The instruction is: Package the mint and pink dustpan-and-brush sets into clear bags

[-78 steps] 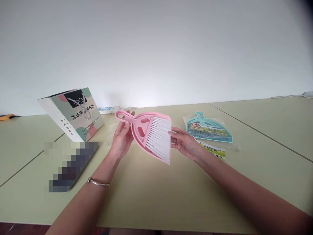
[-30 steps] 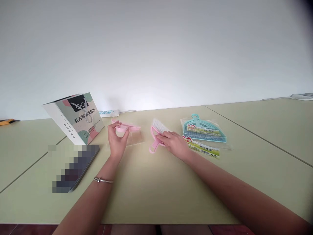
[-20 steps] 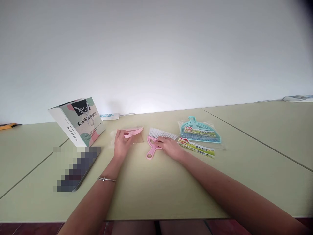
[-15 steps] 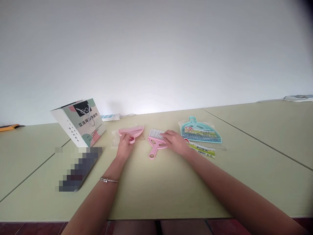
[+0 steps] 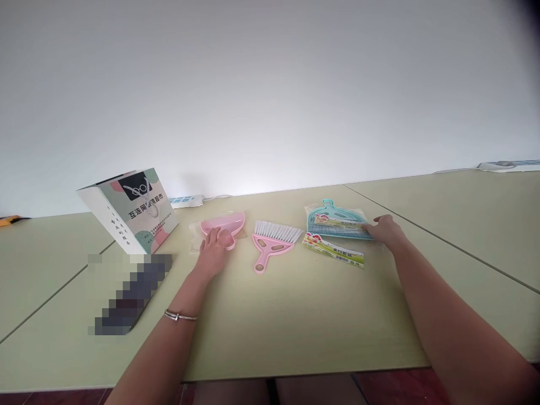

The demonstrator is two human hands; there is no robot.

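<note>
My left hand [image 5: 214, 251] lies over the handle of a pink dustpan [image 5: 225, 224], its fingers apart and resting on it. Clear plastic lies beneath that dustpan. To its right is a pink hand brush [image 5: 274, 248] with white bristles pointing away from me, touched by neither hand. My right hand [image 5: 386, 232] has its fingers closed at the right edge of a teal dustpan set [image 5: 337, 214] in a clear bag. A printed header card [image 5: 335, 251] lies in front of that bag; another label shows on the teal set.
A paper gift bag [image 5: 139, 211] with rope handles stands at the left, and a blurred dark flat object [image 5: 135, 295] lies before it. White power strips [image 5: 185, 201] sit along the wall. A yellow-orange tool [image 5: 8, 221] shows at the far left. Seams cross the table [image 5: 304, 326].
My right hand has moved from the pink brush's bristles rightward to the bagged teal set. The fingers of my left hand have loosened from the dustpan's handle and spread over it.
</note>
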